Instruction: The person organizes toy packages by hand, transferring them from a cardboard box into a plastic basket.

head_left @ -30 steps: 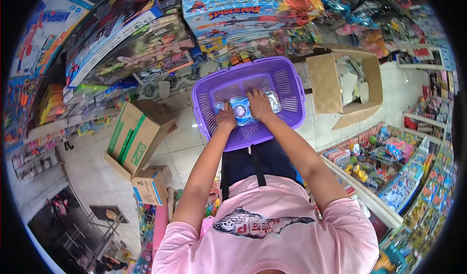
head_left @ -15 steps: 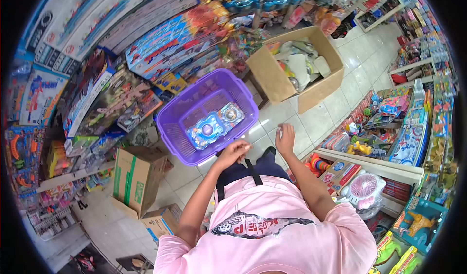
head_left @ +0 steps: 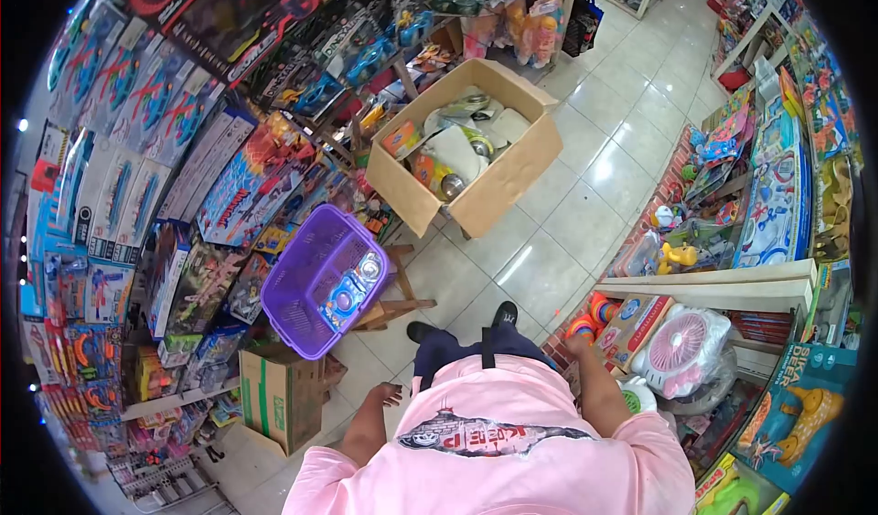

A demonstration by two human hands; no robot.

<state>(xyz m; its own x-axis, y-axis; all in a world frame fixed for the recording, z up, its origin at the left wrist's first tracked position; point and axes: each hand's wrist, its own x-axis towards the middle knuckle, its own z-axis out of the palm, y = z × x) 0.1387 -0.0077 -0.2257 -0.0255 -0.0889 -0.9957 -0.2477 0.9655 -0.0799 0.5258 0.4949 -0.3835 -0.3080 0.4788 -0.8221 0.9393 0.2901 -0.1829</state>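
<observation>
My left hand (head_left: 388, 393) hangs low beside my left hip, holding nothing, its fingers loosely apart. To its upper left a purple plastic basket (head_left: 291, 268) rests on a wooden stool (head_left: 395, 310), with a blue boxed toy (head_left: 347, 297) and another packaged toy inside. On the other side, my right hand (head_left: 576, 342) is by the low shelf at a rainbow-striped toy (head_left: 582, 326). Its fingers are small and partly hidden, so a grip cannot be made out. A second rainbow-coloured toy (head_left: 603, 307) sits just beyond.
An open cardboard box (head_left: 503, 181) with packaged items stands ahead. Another carton (head_left: 279, 401) is on the left floor. A pink and white fan (head_left: 681, 348) and a red-white box (head_left: 633, 330) sit at right. Toy shelves line both sides of the tiled aisle (head_left: 558, 241).
My hands have parted from in front of my body: the left dropped to my side, the right reached out to the rainbow toys. The view has shifted, with the basket now farther left.
</observation>
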